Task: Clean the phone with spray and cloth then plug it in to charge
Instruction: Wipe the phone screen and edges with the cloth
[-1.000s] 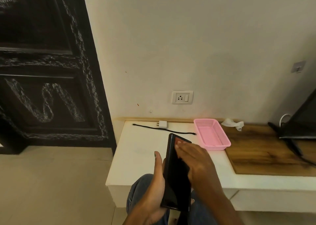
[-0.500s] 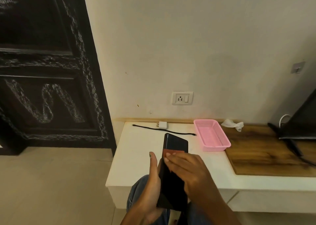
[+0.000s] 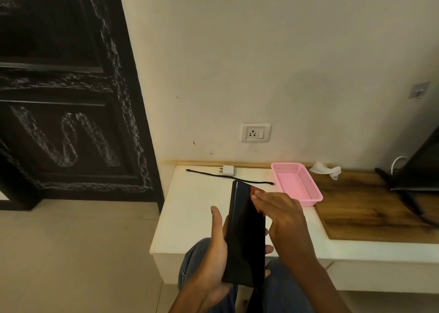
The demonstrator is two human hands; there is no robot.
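Note:
A black phone (image 3: 245,239) stands upright over my lap, gripped from below and the side by my left hand (image 3: 213,253). My right hand (image 3: 282,220) presses a small reddish cloth (image 3: 257,190) against the upper right of the screen; only a corner of the cloth shows beyond the fingertips. On the white counter (image 3: 197,208) behind lie a white charger adapter (image 3: 228,170) and a black cable (image 3: 228,177). A wall socket (image 3: 255,132) sits above them. No spray bottle is in view.
A pink plastic basket (image 3: 297,186) rests on the counter to the right of the cable. A crumpled white tissue (image 3: 326,169) lies on the wooden board (image 3: 370,208). A dark screen stand (image 3: 418,172) fills the far right. A black door (image 3: 66,86) stands at left.
My right hand with the cloth slid down the screen, then back up to the upper right of the phone. The phone tilted slightly in my left hand.

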